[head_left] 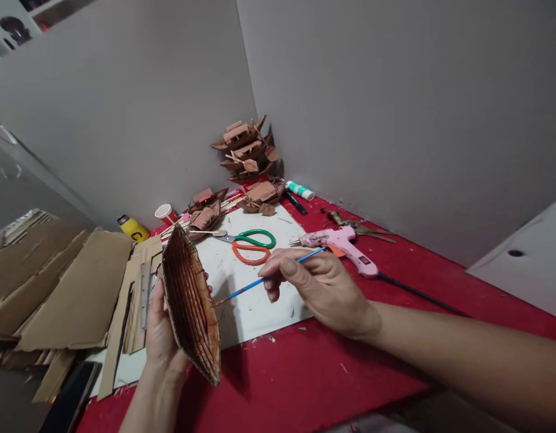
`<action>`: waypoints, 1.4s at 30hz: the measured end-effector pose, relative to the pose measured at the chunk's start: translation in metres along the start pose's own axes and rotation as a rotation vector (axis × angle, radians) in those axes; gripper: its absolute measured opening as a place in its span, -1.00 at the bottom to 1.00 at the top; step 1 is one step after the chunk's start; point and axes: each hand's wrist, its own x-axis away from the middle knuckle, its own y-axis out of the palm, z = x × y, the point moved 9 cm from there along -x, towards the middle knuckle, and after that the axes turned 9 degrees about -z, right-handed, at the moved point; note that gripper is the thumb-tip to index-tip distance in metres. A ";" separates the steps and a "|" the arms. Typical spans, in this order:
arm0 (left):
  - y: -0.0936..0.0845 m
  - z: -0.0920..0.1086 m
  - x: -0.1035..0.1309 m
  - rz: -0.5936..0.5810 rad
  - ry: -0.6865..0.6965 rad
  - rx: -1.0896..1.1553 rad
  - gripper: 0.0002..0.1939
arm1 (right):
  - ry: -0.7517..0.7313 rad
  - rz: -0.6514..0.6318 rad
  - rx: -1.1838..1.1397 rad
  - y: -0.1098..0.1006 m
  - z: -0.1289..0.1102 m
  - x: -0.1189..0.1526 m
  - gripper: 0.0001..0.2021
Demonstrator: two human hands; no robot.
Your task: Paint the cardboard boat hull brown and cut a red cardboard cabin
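A brown cardboard boat hull (190, 300) is tilted up in my left hand (163, 337), its ribbed hollow inside turned toward me. The fingers wrap behind the hull and are partly hidden. My right hand (316, 288) pinches a thin blue paintbrush (255, 285) between thumb and fingers. The brush's tip meets the hull's right side near the rim. Beyond the hands, scissors (251, 245) with one green and one orange handle lie on a white sheet (260, 322). A pink glue gun (345, 243) rests behind my right hand.
Finished cardboard boats (244, 147) are stacked in the far corner, with others (206, 219) lying in front. Cardboard pieces (74, 288) pile up at left, beside a yellow bottle (132, 228) and a paper cup (166, 213). The glue gun's cord (417, 294) runs right across the red table (305, 373).
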 end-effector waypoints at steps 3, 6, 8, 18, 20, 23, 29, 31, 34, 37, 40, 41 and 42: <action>0.002 -0.005 0.000 0.034 -0.021 -0.020 -0.55 | -0.020 -0.081 0.118 0.010 -0.003 0.002 -0.73; 0.002 -0.008 0.002 0.074 -0.020 -0.034 -0.61 | -0.119 -0.182 0.276 0.022 -0.012 0.004 -0.75; 0.002 -0.009 0.004 0.098 -0.005 -0.036 -0.64 | -0.219 -0.247 0.371 0.029 -0.017 0.006 -0.80; 0.007 -0.015 0.006 0.076 0.002 -0.090 -0.59 | -0.244 -0.500 0.503 0.051 -0.012 0.017 -0.84; 0.007 -0.014 0.003 0.071 0.013 -0.090 -0.57 | -0.218 -0.510 0.500 0.051 -0.014 0.016 -0.86; 0.005 -0.016 0.003 0.104 -0.006 -0.076 -0.56 | -0.214 -0.406 0.523 0.041 -0.020 0.013 -0.87; -0.002 -0.023 0.007 0.116 -0.063 -0.016 -0.57 | -0.289 -0.295 0.572 0.032 -0.023 0.008 -0.85; -0.001 -0.022 0.005 0.083 -0.037 -0.026 -0.57 | -0.300 -0.334 0.592 0.036 -0.021 0.008 -0.85; -0.002 -0.021 0.005 0.086 -0.015 -0.050 -0.60 | -0.255 -0.413 0.567 0.043 -0.016 0.013 -0.82; -0.002 -0.021 0.004 0.101 -0.022 -0.068 -0.58 | -0.200 -0.471 0.553 0.048 -0.011 0.018 -0.82; -0.002 -0.021 0.001 0.104 -0.020 -0.084 -0.58 | -0.192 -0.428 0.584 0.043 -0.009 0.017 -0.85; -0.001 -0.022 0.000 0.097 -0.025 -0.084 -0.58 | -0.201 -0.402 0.598 0.040 -0.010 0.015 -0.85; 0.000 -0.024 0.000 0.088 -0.028 -0.082 -0.58 | -0.217 -0.373 0.615 0.038 -0.012 0.014 -0.86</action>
